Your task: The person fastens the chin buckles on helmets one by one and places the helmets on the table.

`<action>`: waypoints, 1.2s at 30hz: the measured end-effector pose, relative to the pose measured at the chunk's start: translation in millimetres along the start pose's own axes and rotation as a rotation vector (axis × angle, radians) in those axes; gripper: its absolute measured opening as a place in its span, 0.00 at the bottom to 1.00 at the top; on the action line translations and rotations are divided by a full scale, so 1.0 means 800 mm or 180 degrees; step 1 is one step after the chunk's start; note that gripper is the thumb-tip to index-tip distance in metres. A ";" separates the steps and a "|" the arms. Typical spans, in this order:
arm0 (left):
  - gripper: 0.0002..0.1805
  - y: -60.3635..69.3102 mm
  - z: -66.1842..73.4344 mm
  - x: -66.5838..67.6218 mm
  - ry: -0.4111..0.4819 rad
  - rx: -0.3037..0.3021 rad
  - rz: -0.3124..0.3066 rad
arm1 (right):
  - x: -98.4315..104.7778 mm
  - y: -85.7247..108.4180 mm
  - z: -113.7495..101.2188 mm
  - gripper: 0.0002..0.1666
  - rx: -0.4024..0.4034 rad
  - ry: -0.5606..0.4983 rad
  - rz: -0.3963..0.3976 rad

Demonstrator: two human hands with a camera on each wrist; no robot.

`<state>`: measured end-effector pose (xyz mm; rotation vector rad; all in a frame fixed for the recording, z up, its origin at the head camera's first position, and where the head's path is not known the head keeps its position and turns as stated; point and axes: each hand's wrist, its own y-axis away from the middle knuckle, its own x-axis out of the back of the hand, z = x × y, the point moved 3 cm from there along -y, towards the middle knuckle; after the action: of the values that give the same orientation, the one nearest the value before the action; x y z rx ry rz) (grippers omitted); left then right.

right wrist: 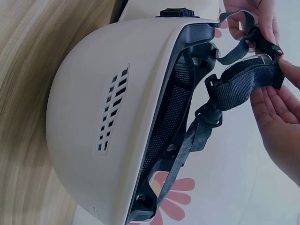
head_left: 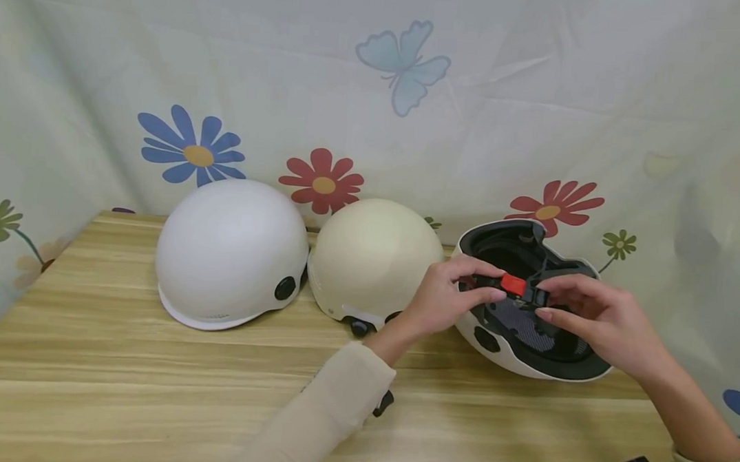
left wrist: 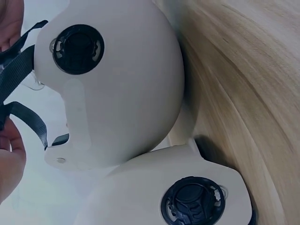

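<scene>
An upturned white helmet (head_left: 506,357) with a black lining (head_left: 542,335) lies on its crown at the right of the table. Above its opening, both hands hold the chin strap's black buckle (head_left: 531,295) with its red button (head_left: 513,284). The left hand (head_left: 444,296) pinches the red-button end between thumb and fingers. From the other side, the right hand (head_left: 614,324) pinches the black end, beside the padded strap (right wrist: 243,84). The two buckle parts meet or nearly meet; whether they are latched I cannot tell. Dark webbing (left wrist: 18,72) runs from the helmet to the hands.
A cream helmet (head_left: 378,259) and a larger white helmet (head_left: 229,252) stand crown up to the left on the wood-grain table (head_left: 91,357). The cream one sits close beside the upturned helmet. A flower-printed curtain (head_left: 259,68) hangs behind.
</scene>
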<state>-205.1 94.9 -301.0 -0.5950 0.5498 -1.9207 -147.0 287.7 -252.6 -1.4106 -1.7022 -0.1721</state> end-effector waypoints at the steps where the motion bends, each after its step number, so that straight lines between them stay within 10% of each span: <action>1: 0.15 0.000 0.000 0.000 0.0009 -0.0021 0.0005 | 0.000 0.000 0.000 0.19 0.0004 0.0006 0.0000; 17: 0.15 -0.002 0.006 -0.002 -0.0051 -0.0262 -0.0052 | -0.009 -0.007 -0.009 0.20 0.0107 0.0096 -0.0019; 36: 0.21 0.008 -0.020 0.008 -0.0069 0.0558 -0.0341 | -0.010 0.009 0.015 0.21 -0.0084 0.0227 -0.0089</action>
<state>-212.9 88.6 -316.1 -0.5406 0.3371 -2.0360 -147.6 291.9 -268.7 -1.3843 -1.6672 -0.2582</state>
